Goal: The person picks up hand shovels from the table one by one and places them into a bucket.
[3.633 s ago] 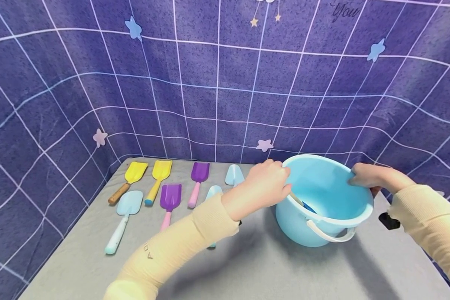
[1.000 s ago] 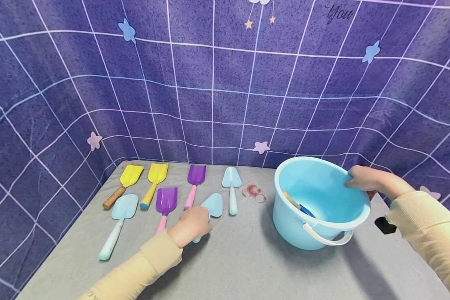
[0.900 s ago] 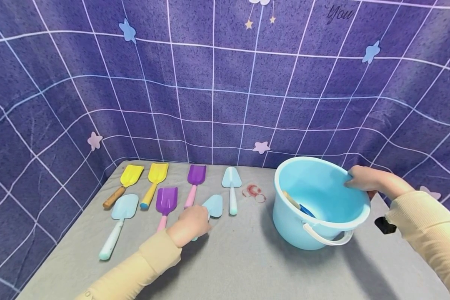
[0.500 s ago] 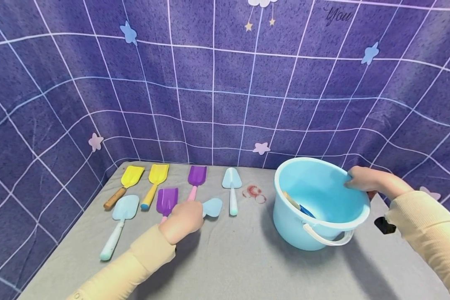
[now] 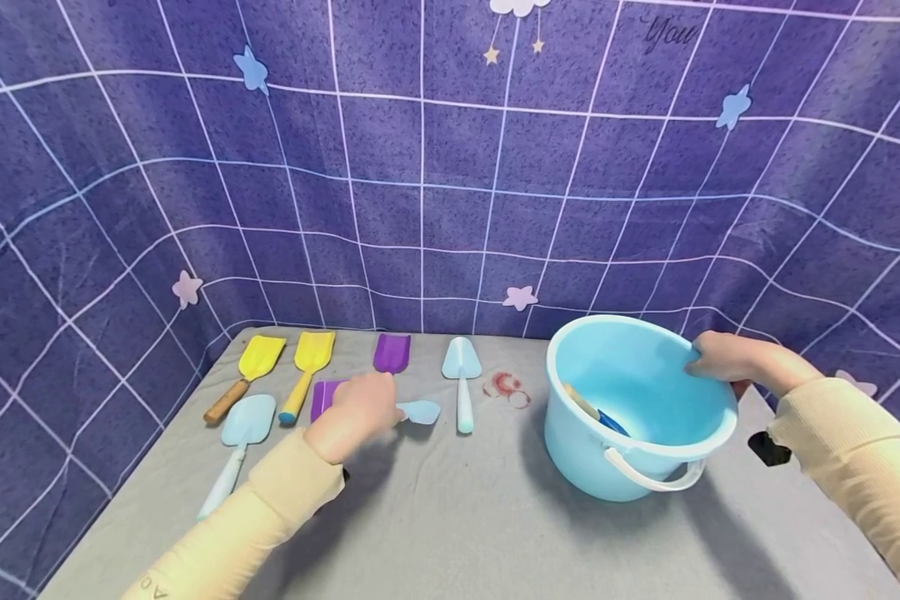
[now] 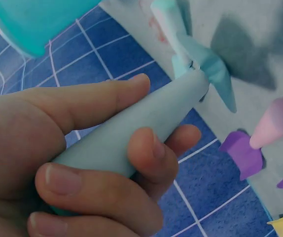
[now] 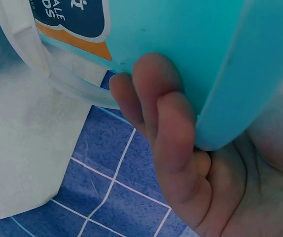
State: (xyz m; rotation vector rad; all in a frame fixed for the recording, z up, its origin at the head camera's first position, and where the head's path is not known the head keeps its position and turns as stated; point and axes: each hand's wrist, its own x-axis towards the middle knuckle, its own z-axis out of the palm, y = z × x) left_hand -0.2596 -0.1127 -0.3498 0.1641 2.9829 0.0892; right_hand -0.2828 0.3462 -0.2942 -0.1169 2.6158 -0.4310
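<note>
Left hand [image 5: 358, 408] grips trowel [image 6: 114, 131], fingers [image 6: 107, 195] curled round its handle | blade [image 5: 422, 412] juts rightward from them, long axis toward bucket [image 5: 596, 454] | bucket well right, right hand [image 5: 722, 356] nearer, gripping its rim [image 5: 553, 350]

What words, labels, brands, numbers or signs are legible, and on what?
"You": cloth.
"ALE": label on the bucket, start cut off.
"DS": same label, start cut off.
White sign and tiny print, same label: cut off or too small to read.
Left sleeve: letters too small to read surely.
</note>
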